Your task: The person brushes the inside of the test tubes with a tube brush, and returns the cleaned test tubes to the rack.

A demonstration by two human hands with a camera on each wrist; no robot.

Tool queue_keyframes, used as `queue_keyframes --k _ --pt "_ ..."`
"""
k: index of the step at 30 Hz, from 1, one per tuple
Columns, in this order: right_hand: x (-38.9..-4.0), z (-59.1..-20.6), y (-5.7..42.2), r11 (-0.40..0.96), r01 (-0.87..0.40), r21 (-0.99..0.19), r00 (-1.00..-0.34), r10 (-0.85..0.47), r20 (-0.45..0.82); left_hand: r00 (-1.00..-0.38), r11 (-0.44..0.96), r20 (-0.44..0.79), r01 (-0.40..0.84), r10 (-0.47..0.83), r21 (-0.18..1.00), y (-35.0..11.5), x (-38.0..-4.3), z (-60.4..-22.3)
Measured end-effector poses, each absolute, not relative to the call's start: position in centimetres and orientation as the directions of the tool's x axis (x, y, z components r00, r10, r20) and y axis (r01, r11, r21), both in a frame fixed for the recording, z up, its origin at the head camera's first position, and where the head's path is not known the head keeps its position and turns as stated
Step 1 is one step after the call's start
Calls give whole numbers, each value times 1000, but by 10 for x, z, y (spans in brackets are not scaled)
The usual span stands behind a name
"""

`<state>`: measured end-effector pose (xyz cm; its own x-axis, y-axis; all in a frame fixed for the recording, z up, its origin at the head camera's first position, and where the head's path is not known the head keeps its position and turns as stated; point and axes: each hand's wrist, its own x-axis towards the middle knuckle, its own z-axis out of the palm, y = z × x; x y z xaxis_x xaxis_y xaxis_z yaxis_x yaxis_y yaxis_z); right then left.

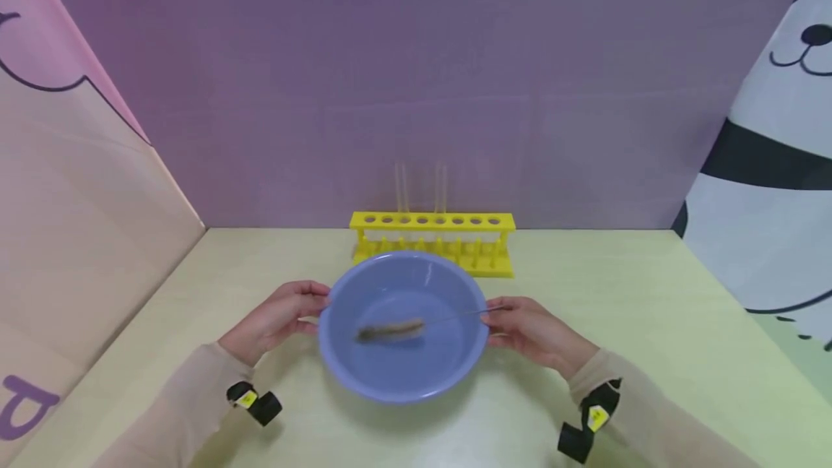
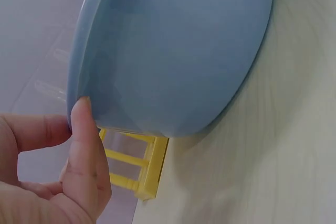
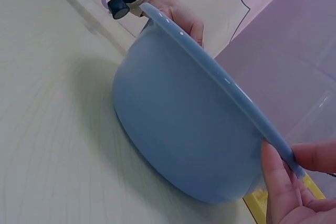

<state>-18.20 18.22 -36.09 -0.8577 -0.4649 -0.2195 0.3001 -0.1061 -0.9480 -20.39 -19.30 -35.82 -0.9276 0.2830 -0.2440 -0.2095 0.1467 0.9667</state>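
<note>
A round blue plastic basin point(image 1: 403, 374) is held between both hands in front of the yellow rack. My left hand point(image 1: 286, 316) pinches its left rim, thumb on top and fingers underneath, as the left wrist view also shows. On the opposite side my right hand point(image 1: 529, 331) grips the rim in the same way. Inside the basin lies a test tube brush point(image 1: 391, 331), blurred, its thin wire handle running over the rim to the right thumb. Whether the basin's underside touches the table cannot be told.
Just behind the basin stands a yellow test tube rack point(image 1: 432, 221) holding two clear test tubes point(image 1: 441, 190). A pale wooden table point(image 1: 637, 295) lies beneath. A purple backdrop point(image 1: 416, 78) closes off the rear, with printed cloths at the sides.
</note>
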Motion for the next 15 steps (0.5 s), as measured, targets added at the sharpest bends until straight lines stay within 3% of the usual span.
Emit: queue_keyframes --k 15 --pt "-182 -361 206 -78 275 -958 -848 -489 -204 -916 100 -238 -217 322 971 -175 -202 -359"
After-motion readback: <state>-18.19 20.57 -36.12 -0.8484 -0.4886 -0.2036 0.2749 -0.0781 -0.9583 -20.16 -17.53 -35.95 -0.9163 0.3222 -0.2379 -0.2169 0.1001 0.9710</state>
